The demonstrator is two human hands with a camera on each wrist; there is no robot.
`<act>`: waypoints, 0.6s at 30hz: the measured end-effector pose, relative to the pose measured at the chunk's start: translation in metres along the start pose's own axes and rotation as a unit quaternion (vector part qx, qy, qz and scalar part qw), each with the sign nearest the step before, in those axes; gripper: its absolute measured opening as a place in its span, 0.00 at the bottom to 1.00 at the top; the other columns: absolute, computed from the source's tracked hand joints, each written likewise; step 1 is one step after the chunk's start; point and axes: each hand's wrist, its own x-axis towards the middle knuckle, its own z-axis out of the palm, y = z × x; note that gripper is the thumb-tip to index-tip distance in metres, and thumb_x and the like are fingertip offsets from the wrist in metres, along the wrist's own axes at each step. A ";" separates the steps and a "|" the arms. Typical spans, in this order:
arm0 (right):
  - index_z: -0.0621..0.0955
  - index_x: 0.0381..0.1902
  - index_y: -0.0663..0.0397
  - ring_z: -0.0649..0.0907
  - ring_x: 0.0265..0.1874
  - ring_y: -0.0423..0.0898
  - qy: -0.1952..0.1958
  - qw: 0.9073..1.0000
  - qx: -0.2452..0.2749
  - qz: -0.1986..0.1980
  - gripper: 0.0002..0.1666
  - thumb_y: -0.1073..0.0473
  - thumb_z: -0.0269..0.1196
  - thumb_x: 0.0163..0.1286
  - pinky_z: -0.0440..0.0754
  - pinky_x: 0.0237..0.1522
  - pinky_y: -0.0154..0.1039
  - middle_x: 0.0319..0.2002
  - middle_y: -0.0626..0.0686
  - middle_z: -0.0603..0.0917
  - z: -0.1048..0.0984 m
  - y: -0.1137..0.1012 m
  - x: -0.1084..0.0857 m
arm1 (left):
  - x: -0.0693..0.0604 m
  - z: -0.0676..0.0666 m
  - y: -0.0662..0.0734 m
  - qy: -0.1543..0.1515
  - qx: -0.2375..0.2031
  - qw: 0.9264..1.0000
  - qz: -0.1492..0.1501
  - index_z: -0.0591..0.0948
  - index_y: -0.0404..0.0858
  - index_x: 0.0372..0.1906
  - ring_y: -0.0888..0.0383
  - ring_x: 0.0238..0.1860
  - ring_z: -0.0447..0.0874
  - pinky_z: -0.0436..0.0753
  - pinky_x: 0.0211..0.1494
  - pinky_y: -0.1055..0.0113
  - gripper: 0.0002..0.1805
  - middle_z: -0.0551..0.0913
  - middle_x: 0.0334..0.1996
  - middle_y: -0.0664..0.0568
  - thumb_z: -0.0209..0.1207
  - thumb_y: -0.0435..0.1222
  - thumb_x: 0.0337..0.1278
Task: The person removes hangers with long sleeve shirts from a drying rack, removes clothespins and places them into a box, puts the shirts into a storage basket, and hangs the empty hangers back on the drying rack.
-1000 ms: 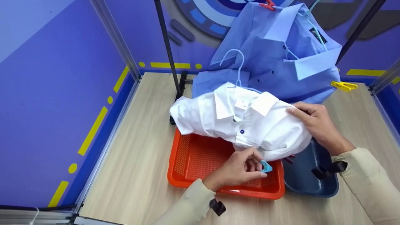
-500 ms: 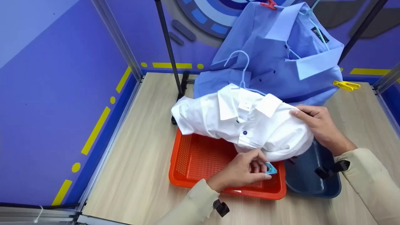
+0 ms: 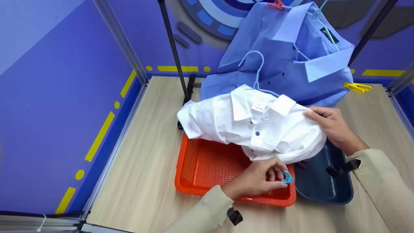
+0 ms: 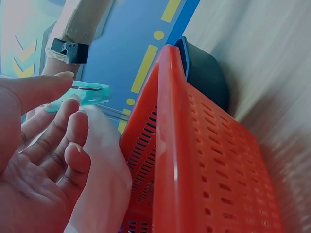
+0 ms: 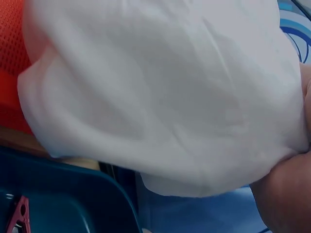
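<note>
A white shirt point(image 3: 220, 119) on a light blue hanger point(image 3: 258, 72) is held up above the red basket. My right hand point(image 3: 336, 127) pinches its shoulder on the right side; in the right wrist view the white cloth point(image 5: 160, 97) fills most of the picture, with part of the hand point(image 5: 286, 194) at the right edge. My left hand point(image 3: 258, 178) pinches a teal clothespin point(image 3: 287, 177) between thumb and fingers, just below the shirt's lower edge. The left wrist view shows the clothespin point(image 4: 87, 94) at the fingertips of the left hand point(image 4: 43, 141).
Below stands the red basket point(image 3: 186, 189), with a dark blue basin point(image 3: 336, 199) to its right holding a dark red clothespin point(image 5: 20, 213). Behind, a blue shirt point(image 3: 271, 61) hangs with a red clip point(image 3: 277, 5) and a yellow clip point(image 3: 356, 87). A black rack pole point(image 3: 173, 45) rises behind left.
My left hand with the teal clothespin has moved a little to the right and down. The white shirt's collar and hanger have shifted slightly right, while my right hand keeps its grip.
</note>
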 end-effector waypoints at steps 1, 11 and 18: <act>0.84 0.45 0.69 0.84 0.29 0.36 -0.001 1.000 0.006 0.003 0.11 0.70 0.57 0.69 0.81 0.31 0.27 0.35 0.45 0.88 -0.002 0.001 -0.001 | 0.000 0.001 0.000 -0.002 -0.001 1.000 0.000 0.74 0.44 0.47 0.73 0.26 0.73 0.78 0.31 0.82 0.16 0.82 0.35 0.56 0.66 0.38 0.56; 0.85 0.47 0.60 0.84 0.26 0.36 -0.012 0.999 0.022 0.040 0.13 0.68 0.56 0.71 0.82 0.29 0.28 0.34 0.44 0.88 -0.022 0.010 -0.008 | 0.007 0.006 -0.002 -0.013 -0.008 1.000 0.001 0.75 0.43 0.46 0.75 0.27 0.73 0.79 0.33 0.81 0.17 0.81 0.32 0.58 0.68 0.39 0.54; 0.86 0.45 0.56 0.84 0.27 0.37 -0.010 0.997 0.055 0.051 0.13 0.69 0.56 0.71 0.82 0.30 0.28 0.34 0.45 0.89 -0.030 0.018 -0.007 | 0.017 0.014 -0.001 -0.009 0.020 1.000 -0.006 0.75 0.43 0.45 0.76 0.26 0.71 0.77 0.34 0.84 0.16 0.82 0.32 0.59 0.68 0.39 0.54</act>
